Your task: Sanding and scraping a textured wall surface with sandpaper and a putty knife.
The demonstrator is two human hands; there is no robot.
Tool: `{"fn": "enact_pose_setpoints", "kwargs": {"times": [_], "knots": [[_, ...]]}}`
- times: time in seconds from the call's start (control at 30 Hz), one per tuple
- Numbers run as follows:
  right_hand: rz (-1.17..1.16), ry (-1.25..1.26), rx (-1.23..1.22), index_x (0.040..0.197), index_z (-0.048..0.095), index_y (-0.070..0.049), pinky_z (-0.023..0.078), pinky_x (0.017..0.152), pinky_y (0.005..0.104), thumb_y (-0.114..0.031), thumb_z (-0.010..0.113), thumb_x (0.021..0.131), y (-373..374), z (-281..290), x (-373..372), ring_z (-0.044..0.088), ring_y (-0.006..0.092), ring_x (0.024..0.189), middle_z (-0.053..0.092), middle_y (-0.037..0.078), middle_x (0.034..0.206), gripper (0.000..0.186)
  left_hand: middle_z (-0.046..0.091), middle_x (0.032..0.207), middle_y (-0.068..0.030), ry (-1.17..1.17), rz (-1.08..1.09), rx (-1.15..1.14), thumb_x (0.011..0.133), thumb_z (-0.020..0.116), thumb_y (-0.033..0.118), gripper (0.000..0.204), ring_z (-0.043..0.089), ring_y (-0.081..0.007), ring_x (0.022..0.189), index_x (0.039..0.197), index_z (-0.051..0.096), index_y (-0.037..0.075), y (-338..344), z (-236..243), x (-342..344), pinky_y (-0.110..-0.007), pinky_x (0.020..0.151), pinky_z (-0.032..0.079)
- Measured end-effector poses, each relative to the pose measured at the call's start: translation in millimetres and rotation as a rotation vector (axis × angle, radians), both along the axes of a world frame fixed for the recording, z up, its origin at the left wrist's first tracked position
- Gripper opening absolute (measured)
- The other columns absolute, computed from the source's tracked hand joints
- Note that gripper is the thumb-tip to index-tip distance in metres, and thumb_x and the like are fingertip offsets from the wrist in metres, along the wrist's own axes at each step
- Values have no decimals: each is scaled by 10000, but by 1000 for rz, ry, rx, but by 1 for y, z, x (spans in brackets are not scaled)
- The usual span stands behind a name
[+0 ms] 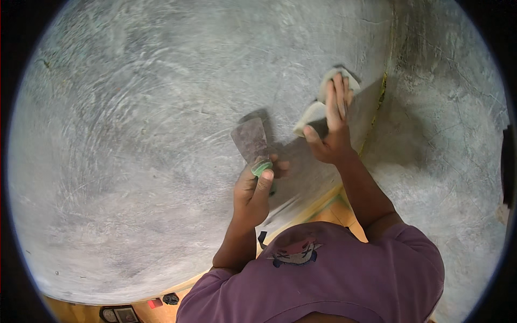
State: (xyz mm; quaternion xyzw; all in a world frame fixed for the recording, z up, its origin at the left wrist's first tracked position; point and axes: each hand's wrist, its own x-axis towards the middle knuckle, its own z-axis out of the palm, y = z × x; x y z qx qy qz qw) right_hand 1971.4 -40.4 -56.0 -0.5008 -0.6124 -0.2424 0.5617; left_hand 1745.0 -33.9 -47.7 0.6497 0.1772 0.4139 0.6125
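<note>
My left hand point(253, 196) grips a putty knife point(252, 141) by its green handle, thumb on top. Its broad, stained blade points up and away, and I cannot tell whether it touches the grey plastered wall point(161, 97). Up and to the right, my right hand point(335, 129) presses a pale, curled piece of sandpaper point(313, 118) to the wall. The fingers lie over the sheet's far part, and the thumb rests by its near part, where a dark patch shows.
A wall corner point(383, 89) with a yellowish crack runs down at the right, meeting a second grey wall point(447, 140). Tan floor point(336, 214) shows past the wall's lower edge. At the lower left lie a dark framed object point(121, 314), a small red item point(155, 303) and a black item point(170, 298).
</note>
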Motion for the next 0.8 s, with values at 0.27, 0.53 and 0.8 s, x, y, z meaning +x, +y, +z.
{"fn": "enact_pose_setpoints", "kwargs": {"times": [0.27, 0.53, 0.8], "knots": [[34, -134, -105, 1365, 365, -1, 40, 1067, 611, -353, 569, 816, -9, -23, 18, 152, 484, 1363, 242, 252, 1465, 683, 631, 1073, -139, 11, 5, 11, 975, 479, 208, 332, 615, -190, 945, 1200, 497, -35, -1, -2, 22, -304, 838, 465], [10, -42, -63, 1384, 320, 33, 51, 1068, 614, -369, 551, 829, -4, 7, 24, 141, 480, 1368, 220, 261, 1474, 723, 638, 1061, -126, 2, 7, -23, 974, 484, 223, 335, 610, -179, 935, 1196, 506, -28, 0, -4, 44, -298, 827, 465], [39, -112, -58, 1371, 349, 16, 44, 1058, 627, -327, 603, 791, -5, -16, 53, 160, 497, 1355, 258, 271, 1454, 720, 648, 1054, -110, 2, 26, 5, 970, 496, 240, 342, 606, -160, 916, 1187, 518, -24, 0, -8, 51, -290, 816, 463]]}}
